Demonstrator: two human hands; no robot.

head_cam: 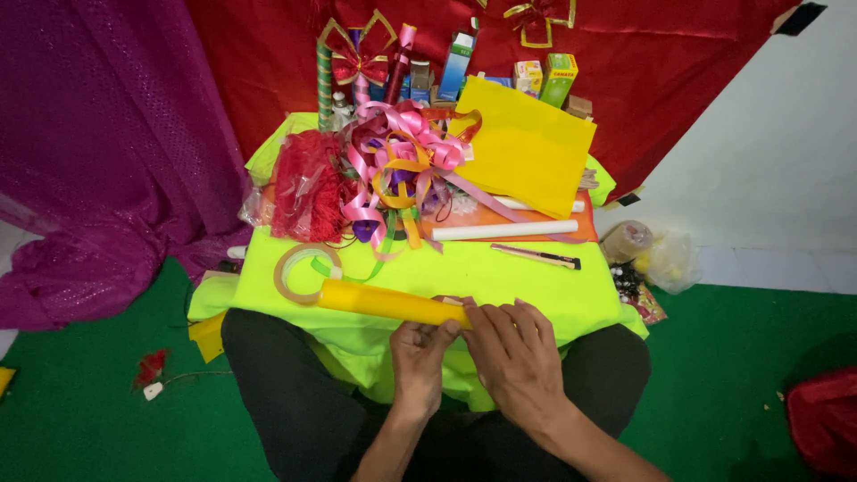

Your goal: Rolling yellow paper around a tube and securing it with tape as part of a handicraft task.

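Observation:
A rolled yellow sheet point(384, 303) lies across the near edge of a low table covered in a lime-green cloth point(536, 281). My left hand point(420, 353) grips the roll's right end from below, thumb up against it. My right hand point(513, 350) rests beside it, fingers curled over the same end of the roll. A ring of clear tape point(302, 270) sits at the roll's left end.
A tangle of pink, purple and orange ribbons point(402, 165), a red mesh bundle point(308, 187), a yellow felt sheet point(527, 147), a white rolled tube point(504, 230), a cutter knife point(537, 256) and small boxes point(544, 76) crowd the table's far side. A plastic bag point(665, 259) lies on the green floor at right.

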